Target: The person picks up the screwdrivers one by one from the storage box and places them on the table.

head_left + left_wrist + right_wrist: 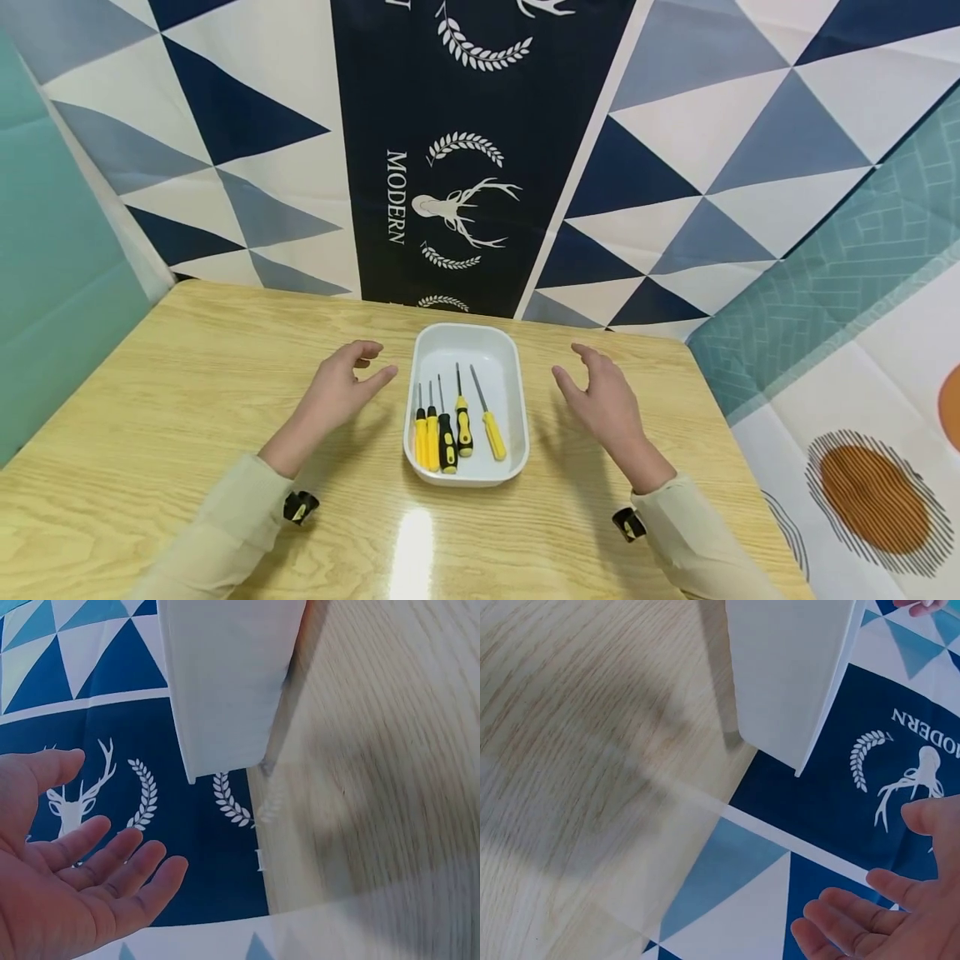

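A white tray (468,481) stands on the wooden table with several yellow and black screwdrivers (447,446) lying in it, shafts toward the wall. To its left the left hand (337,390) hovers, fingers loosely bent, touching nothing. On the other side the right hand (606,400) is held in the air, also apart from the tray. In the left wrist view the left hand (82,877) has its fingers spread beside the tray's outer wall (225,682). The right wrist view shows the right hand (900,900) relaxed near the tray's side (787,675).
The wooden table (225,367) meets a patterned wall covering (465,167) behind the tray. Teal fabric (60,250) hangs at the left, and a patterned cloth (862,417) at the right. Small black devices (300,507) sit at both wrists.
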Motion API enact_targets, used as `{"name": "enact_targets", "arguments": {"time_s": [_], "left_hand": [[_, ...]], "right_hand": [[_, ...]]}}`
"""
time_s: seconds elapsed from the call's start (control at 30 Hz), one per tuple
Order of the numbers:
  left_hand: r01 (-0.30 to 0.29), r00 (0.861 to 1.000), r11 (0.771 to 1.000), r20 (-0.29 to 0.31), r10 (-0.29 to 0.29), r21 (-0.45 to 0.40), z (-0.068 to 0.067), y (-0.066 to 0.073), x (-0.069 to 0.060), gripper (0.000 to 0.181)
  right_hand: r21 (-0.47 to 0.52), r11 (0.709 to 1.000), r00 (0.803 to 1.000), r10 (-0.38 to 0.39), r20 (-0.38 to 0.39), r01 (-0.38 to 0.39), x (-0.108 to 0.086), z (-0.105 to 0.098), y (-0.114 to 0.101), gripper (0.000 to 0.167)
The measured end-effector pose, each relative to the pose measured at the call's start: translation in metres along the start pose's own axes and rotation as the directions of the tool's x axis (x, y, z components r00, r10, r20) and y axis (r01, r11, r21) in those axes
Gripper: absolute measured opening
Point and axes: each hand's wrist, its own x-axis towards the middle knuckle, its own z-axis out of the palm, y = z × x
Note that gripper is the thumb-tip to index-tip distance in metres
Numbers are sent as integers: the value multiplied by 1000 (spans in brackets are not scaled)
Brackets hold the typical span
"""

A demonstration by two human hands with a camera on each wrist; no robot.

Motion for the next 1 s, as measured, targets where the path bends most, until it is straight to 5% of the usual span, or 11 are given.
{"name": "enact_targets", "arguments": {"time_s": [0.47,0.7,1.0], "left_hand": [[85,995,980,64,-75,-178,11,-4,-1,42],[221,971,886,171,-164,-408,21,-8,1,46],[285,954,829,229,-195,-481,31,-8,2,48]], "right_hand": [[96,995,1000,14,16,-15,-4,2,5,49],[141,989,997,41,58,-49,-5,-1,6,48],[172,983,996,51,73,-63,-6,1,9,48]]}}
